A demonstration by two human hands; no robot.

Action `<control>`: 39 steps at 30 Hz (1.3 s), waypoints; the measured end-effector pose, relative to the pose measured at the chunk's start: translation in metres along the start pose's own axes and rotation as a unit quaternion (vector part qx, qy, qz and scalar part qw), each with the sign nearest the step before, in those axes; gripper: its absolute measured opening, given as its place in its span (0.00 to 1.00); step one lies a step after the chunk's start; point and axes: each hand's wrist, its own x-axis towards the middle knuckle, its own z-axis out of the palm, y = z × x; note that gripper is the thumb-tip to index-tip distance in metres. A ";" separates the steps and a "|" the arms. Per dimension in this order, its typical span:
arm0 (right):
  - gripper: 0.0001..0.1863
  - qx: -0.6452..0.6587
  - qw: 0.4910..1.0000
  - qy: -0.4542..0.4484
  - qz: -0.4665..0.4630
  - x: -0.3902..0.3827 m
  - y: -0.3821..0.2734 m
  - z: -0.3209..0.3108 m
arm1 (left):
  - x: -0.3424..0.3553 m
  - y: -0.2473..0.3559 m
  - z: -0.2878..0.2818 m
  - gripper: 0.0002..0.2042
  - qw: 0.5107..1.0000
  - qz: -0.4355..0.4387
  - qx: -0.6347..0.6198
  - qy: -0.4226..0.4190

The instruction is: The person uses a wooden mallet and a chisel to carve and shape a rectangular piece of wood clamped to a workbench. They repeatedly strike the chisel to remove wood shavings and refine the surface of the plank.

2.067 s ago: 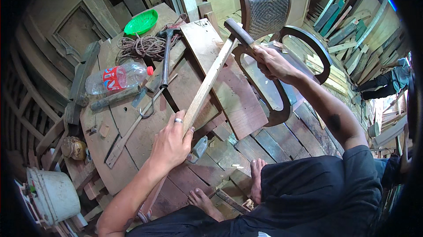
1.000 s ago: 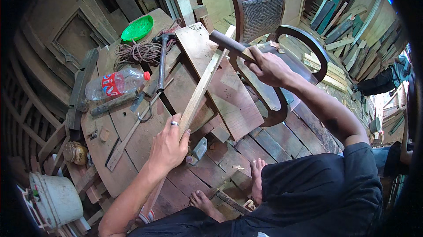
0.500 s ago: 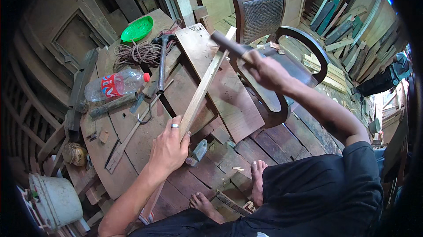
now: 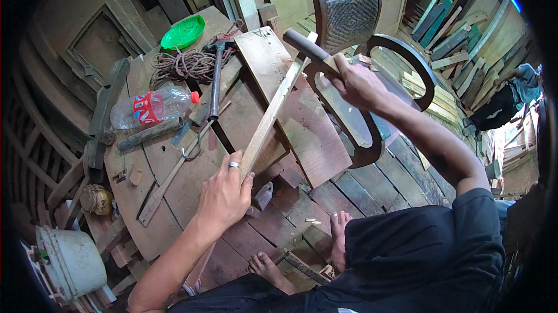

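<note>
My left hand (image 4: 226,188), wearing a silver ring, is wrapped round a long pale wooden strip (image 4: 273,104) that slants up across a wide board (image 4: 308,138) on the worktable (image 4: 145,202). My right hand (image 4: 354,83) grips a dark tool (image 4: 305,44) by its wooden handle, its far part crossing over the strip's upper end. Left of the board lie a hammer (image 4: 216,80), coiled rope (image 4: 177,66), a plastic bottle (image 4: 154,109) with red cap and label, a metal hook (image 4: 193,151) and a short rod (image 4: 145,137).
A woven-back chair (image 4: 349,19) stands behind the board. A green tray (image 4: 181,33) sits at the table's back. A white bucket (image 4: 67,263) is at lower left. Stacked timber (image 4: 450,51) fills the right side, where another person (image 4: 505,95) bends. My bare feet (image 4: 267,269) are on planks.
My right hand has moved the tool back and forth over the strip's upper end, blurred half a second ago. My left hand still holds the strip in nearly the same place.
</note>
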 end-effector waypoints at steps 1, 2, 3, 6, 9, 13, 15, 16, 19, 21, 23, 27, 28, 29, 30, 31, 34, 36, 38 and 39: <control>0.19 0.037 0.996 -0.047 0.072 -0.005 -0.022 -0.001 | -0.001 -0.002 0.001 0.26 1.000 -0.005 0.001 -0.005; 0.19 0.012 0.996 -0.073 0.041 -0.012 -0.040 0.004 | -0.001 -0.004 0.002 0.26 1.000 -0.010 0.002 -0.012; 0.16 0.044 0.992 -0.114 -0.033 -0.025 -0.062 0.008 | -0.004 -0.005 -0.001 0.26 1.000 -0.015 0.005 -0.012; 0.18 0.070 0.964 -0.169 -0.192 -0.051 -0.105 0.003 | -0.009 -0.008 -0.001 0.26 1.000 -0.008 0.024 -0.010; 0.17 0.036 0.992 -0.093 -0.083 -0.007 -0.057 0.005 | -0.008 -0.007 -0.002 0.26 1.000 -0.004 0.015 0.016; 0.17 0.007 0.999 -0.039 0.013 0.025 -0.022 -0.012 | -0.001 -0.008 0.000 0.25 1.000 -0.004 -0.001 0.004; 0.19 0.039 0.998 -0.046 -0.025 0.008 -0.041 0.008 | -0.004 -0.010 0.001 0.25 1.000 -0.009 0.006 0.004; 0.19 0.042 0.995 -0.069 -0.050 -0.008 -0.067 0.011 | -0.005 -0.014 0.001 0.25 1.000 -0.003 0.005 0.009; 0.19 0.050 0.976 -0.151 -0.149 -0.031 -0.095 0.006 | -0.008 -0.015 0.002 0.26 1.000 0.008 0.008 0.015; 0.18 0.013 0.977 -0.144 -0.154 -0.015 -0.072 0.002 | -0.009 -0.013 0.001 0.25 1.000 0.011 0.014 0.021; 0.15 0.017 0.997 -0.068 -0.035 0.006 -0.036 -0.002 | -0.004 -0.011 0.001 0.25 1.000 0.017 0.003 0.018; 0.17 0.028 0.999 -0.037 0.015 0.016 -0.029 -0.007 | -0.003 -0.009 0.004 0.25 1.000 0.010 0.007 0.009; 0.17 0.054 0.997 -0.045 0.022 0.005 -0.043 0.005 | -0.003 -0.010 0.003 0.25 1.000 0.010 0.009 0.011; 0.17 0.064 0.994 -0.084 -0.041 -0.013 -0.065 0.014 | -0.006 -0.014 0.004 0.25 1.000 0.010 0.012 0.019; 0.18 0.072 0.985 -0.120 -0.102 -0.029 -0.086 0.017 | -0.006 -0.016 0.004 0.25 0.999 0.014 0.015 0.027; 0.17 0.067 0.974 -0.156 -0.149 -0.039 -0.108 0.007 | -0.008 -0.017 0.002 0.25 0.999 0.015 0.014 0.025; 0.15 0.051 0.972 -0.164 -0.163 -0.029 -0.090 0.006 | -0.008 -0.015 0.000 0.26 0.999 0.009 0.038 0.005; 0.16 -0.003 0.996 -0.085 -0.028 0.000 -0.043 0.003 | -0.004 -0.012 -0.001 0.26 1.000 0.011 -0.001 0.013; 0.17 -0.001 1.000 0.007 -0.010 0.017 -0.006 -0.010 | -0.001 -0.007 0.002 0.26 1.000 0.018 0.001 0.009; 0.18 -0.001 0.997 -0.042 0.061 0.020 -0.025 -0.020 | -0.002 -0.010 0.003 0.26 1.000 0.019 0.003 0.014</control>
